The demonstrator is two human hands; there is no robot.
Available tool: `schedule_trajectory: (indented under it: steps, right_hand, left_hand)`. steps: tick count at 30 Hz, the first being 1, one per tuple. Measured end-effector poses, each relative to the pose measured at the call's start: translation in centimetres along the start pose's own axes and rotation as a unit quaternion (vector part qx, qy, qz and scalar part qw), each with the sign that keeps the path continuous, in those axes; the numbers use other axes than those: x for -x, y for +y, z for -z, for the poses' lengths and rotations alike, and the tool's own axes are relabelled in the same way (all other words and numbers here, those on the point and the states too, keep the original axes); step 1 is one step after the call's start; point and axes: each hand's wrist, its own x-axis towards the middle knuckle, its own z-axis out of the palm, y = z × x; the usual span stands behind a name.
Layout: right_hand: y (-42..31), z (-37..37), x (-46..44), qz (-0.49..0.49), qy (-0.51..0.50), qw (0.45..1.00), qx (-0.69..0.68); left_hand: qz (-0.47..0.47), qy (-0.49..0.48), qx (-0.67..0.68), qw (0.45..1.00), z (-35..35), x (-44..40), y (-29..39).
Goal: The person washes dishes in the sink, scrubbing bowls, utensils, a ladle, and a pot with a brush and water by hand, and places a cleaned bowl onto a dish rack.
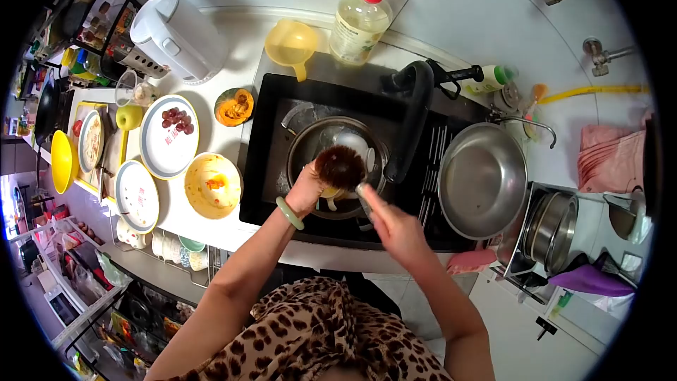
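Two bare hands meet over the sink [257, 148], and the left hand [305, 190] is closed around the near-left side of a dark brown, rounded, bristly thing [340, 167], perhaps a scrubbing brush, held above the pot [295, 142]. The right hand [395, 224] has its fingers bent in beside a slim grey thing [364, 199]; whether it grips that thing or only touches it cannot be told. If the brown thing is a brush, it should be light, with springy bristles and a firmer base, and the base is the part to hold. Wet surfaces could make both it and the pot slippery. The pot looks stiff and fairly heavy to lift, best taken by its side handles; the pale dishes [370, 159] inside may chip if knocked on its metal wall. The pot's rim rings the working space closely. Above the sink's right part, the black faucet [411, 121] reaches toward the near side, crowding any move that way, while the sink floor left of the pot gives more room. Farther out, a wide steel pan [483, 180] rests over the ridged drainer to the right. On the bench [243, 32] to the left, a yellow bowl [190, 178] and a cut piece of pumpkin [234, 107] sit near the sink's edge, within elbow reach; a yellow scoop [290, 42] and a pump bottle [358, 29] line the far side.
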Motion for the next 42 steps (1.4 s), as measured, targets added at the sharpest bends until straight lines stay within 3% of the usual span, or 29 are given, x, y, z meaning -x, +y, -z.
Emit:
schedule_trajectory:
  steps: [1, 3, 4, 5, 8, 11, 13, 15, 18, 20, 23, 25, 28, 31, 35, 36, 39, 40, 42]
  right_hand:
    - [1.1, -0.1, -0.9, 0.031, 0.045, 0.998, -0.019]
    - [2.8, 1.3, -3.3, -0.094, 0.006, 0.992, -0.085]
    - [3.8, 2.6, -4.0, -0.197, -0.057, 0.952, -0.229]
    - [4.4, 3.7, -4.5, -0.292, -0.119, 0.877, -0.363]
    - [4.2, 2.4, -2.4, -0.308, -0.059, 0.811, -0.493]
    - [2.7, -1.3, 0.4, -0.357, 0.043, 0.742, -0.566]
    - [1.0, -3.8, 2.0, -0.319, 0.065, 0.757, -0.567]
    - [-1.1, -5.9, 2.9, -0.286, 0.070, 0.809, -0.508]
    - [-2.9, -6.9, 2.3, -0.163, 0.090, 0.923, -0.337]
    - [-1.7, -6.1, 1.0, -0.099, 0.127, 0.956, -0.246]
    - [-0.9, -4.3, -1.0, -0.049, 0.141, 0.963, -0.223]
    - [-1.3, -2.8, -2.9, -0.029, 0.147, 0.971, -0.187]
    - [-1.3, -1.0, -5.0, -0.093, 0.023, 0.993, -0.066]
    - [-0.6, -2.7, -2.2, -0.057, 0.059, 0.995, -0.059]
    - [0.5, -4.6, 2.1, 0.001, 0.160, 0.983, -0.090]
    - [0.1, -3.8, 2.4, -0.028, 0.110, 0.988, -0.107]
    - [0.2, -2.7, -0.4, -0.040, 0.074, 0.992, -0.093]
    - [0.2, -2.3, -2.2, -0.079, 0.031, 0.995, -0.061]
    - [0.7, -3.0, -3.7, -0.050, 0.065, 0.996, -0.026]
  left_hand:
    - [0.004, -0.009, -0.002, 1.000, 0.0, -0.2, 0.2]
    - [0.019, -0.052, -0.036, 0.998, -0.8, 0.3, 1.4]
    - [0.014, -0.051, -0.034, 0.998, -0.5, 0.6, 1.4]
    - [0.009, -0.052, -0.032, 0.998, -0.1, 0.7, 1.1]
    - [0.008, -0.078, 0.117, 0.990, 1.0, 0.7, -0.8]
    - [-0.030, 0.044, 0.267, 0.962, -2.0, 0.3, -0.3]
    - [-0.052, 0.100, 0.299, 0.947, -2.3, -1.0, -0.5]
    - [-0.060, 0.119, 0.316, 0.939, -2.0, -2.5, -0.2]
    - [-0.059, 0.085, 0.324, 0.940, -1.9, -3.6, -1.1]
    - [-0.072, 0.072, 0.300, 0.949, -2.4, -4.2, 0.0]
    - [-0.086, 0.024, 0.223, 0.971, -0.5, -4.9, -0.8]
    - [-0.041, 0.055, 0.198, 0.978, -1.8, -3.8, -0.5]
    - [-0.014, 0.059, 0.166, 0.984, -0.9, -3.2, -2.8]
    - [-0.025, 0.125, 0.194, 0.973, -3.2, -2.5, -0.5]
    - [-0.010, 0.057, 0.258, 0.964, -1.9, -1.4, -2.6]
    - [-0.007, 0.089, 0.277, 0.957, -2.9, -1.1, -1.9]
    - [-0.026, 0.052, 0.282, 0.958, -2.5, -1.4, -2.7]
    - [0.001, 0.086, 0.229, 0.970, -2.0, -1.6, -4.0]
    - [-0.005, 0.104, 0.205, 0.973, -3.0, -1.4, -2.4]
